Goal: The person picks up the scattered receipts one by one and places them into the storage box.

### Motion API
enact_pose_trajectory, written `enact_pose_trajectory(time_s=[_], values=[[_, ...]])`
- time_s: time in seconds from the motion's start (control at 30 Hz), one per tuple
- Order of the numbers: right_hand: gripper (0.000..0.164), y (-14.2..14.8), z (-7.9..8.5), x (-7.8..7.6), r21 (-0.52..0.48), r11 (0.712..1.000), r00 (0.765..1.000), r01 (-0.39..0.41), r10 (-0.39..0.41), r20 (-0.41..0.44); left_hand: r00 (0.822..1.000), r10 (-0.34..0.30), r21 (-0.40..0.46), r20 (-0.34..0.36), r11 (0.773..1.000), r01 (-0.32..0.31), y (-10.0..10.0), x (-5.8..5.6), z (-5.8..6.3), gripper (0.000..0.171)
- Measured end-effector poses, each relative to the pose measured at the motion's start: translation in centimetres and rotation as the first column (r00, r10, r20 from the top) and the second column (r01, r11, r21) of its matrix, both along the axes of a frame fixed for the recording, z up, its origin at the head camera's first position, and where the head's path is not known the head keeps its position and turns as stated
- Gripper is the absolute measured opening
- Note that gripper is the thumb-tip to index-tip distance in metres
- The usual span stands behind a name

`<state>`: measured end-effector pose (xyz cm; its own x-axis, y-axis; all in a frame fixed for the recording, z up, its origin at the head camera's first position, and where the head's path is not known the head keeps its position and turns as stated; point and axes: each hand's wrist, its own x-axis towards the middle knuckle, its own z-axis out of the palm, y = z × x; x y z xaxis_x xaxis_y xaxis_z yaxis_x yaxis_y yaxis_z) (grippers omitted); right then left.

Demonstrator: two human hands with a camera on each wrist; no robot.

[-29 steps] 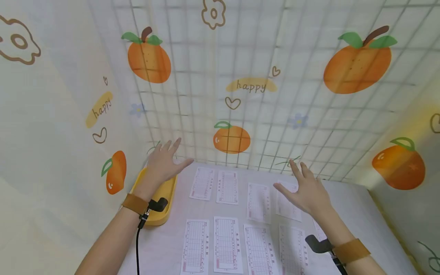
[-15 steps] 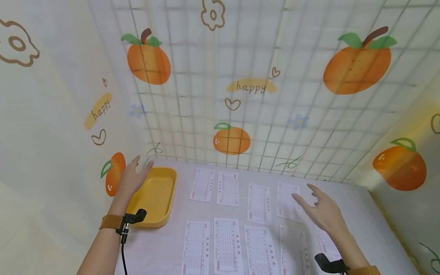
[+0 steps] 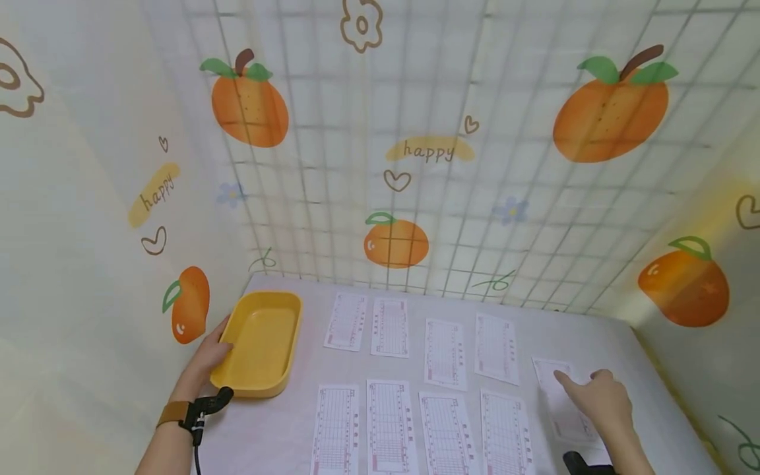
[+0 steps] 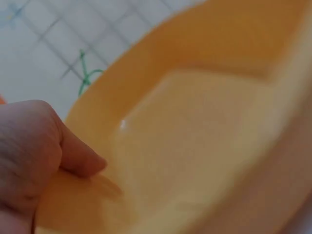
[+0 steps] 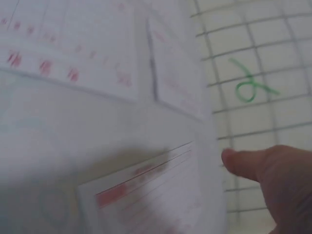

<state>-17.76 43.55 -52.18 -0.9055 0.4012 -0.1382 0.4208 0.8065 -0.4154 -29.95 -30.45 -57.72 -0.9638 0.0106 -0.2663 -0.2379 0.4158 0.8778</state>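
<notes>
At the left of the head view, my left hand [image 3: 209, 355] grips the left side of a yellow plastic tray [image 3: 260, 346]. In the left wrist view the thumb [image 4: 80, 158] lies over the tray's wall on the inner side, and the other fingers are hidden. My right hand [image 3: 607, 404] is over the rightmost printed paper slip [image 3: 555, 396] with its thumb stretched out and nothing held. The right wrist view has this slip [image 5: 151, 195], in the hand's shadow, below and left of the thumb [image 5: 243, 163]. Whether the fingertips touch the paper is hidden.
Several more printed slips lie flat in two rows on the white tabletop, including a far-row slip [image 3: 496, 346] and a near-row slip [image 3: 388, 422]. A grid wall under a sheet printed with oranges [image 3: 396, 243] stands behind, and similar sheeting hangs on both sides.
My left hand has come from above the tray to its left side and now grips it. The right hand has dropped and moved right, from over the far slips to the rightmost one.
</notes>
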Motion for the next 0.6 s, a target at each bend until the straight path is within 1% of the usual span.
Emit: enact_pose_trajectory(time_s=[0.07, 0.17, 0.27, 0.37, 0.4, 0.53, 0.6], values=[[0.113, 0.4, -1.3, 0.1, 0.0, 0.999, 0.998, 0.037, -0.037, 0.05, 1.0, 0.001, 0.059, -0.01, 0.998, -0.001, 0.0, 0.2, -0.4, 0.084], [0.125, 0.6, -3.2, -0.1, -0.012, 0.993, 0.987, 0.121, -0.119, 0.108, 1.0, 0.005, 0.147, 0.028, 0.989, -0.009, 0.2, 0.7, -0.3, 0.087], [0.122, 0.1, -3.9, -0.1, -0.028, 0.98, 0.974, 0.199, -0.195, 0.113, 0.997, 0.023, 0.171, 0.072, 0.985, -0.035, 0.5, 1.1, -0.3, 0.086], [0.117, -0.5, -3.8, -0.2, -0.051, 0.968, 0.964, 0.244, -0.237, 0.118, 0.995, 0.044, 0.184, 0.09, 0.981, -0.06, 0.6, 1.6, -0.4, 0.085], [0.113, -0.7, -3.7, -0.2, -0.055, 0.965, 0.961, 0.256, -0.247, 0.124, 0.995, 0.048, 0.183, 0.089, 0.981, -0.064, 0.7, 1.8, -0.4, 0.084], [0.108, -0.5, -3.8, -0.6, -0.078, 0.955, 0.95, 0.285, -0.271, 0.153, 0.995, 0.06, 0.195, 0.085, 0.978, -0.076, 1.0, 2.1, -0.5, 0.084], [0.104, -0.2, -3.9, -0.7, -0.098, 0.952, 0.949, 0.289, -0.271, 0.162, 0.994, 0.062, 0.199, 0.086, 0.977, -0.078, 1.1, 2.1, -0.6, 0.085]])
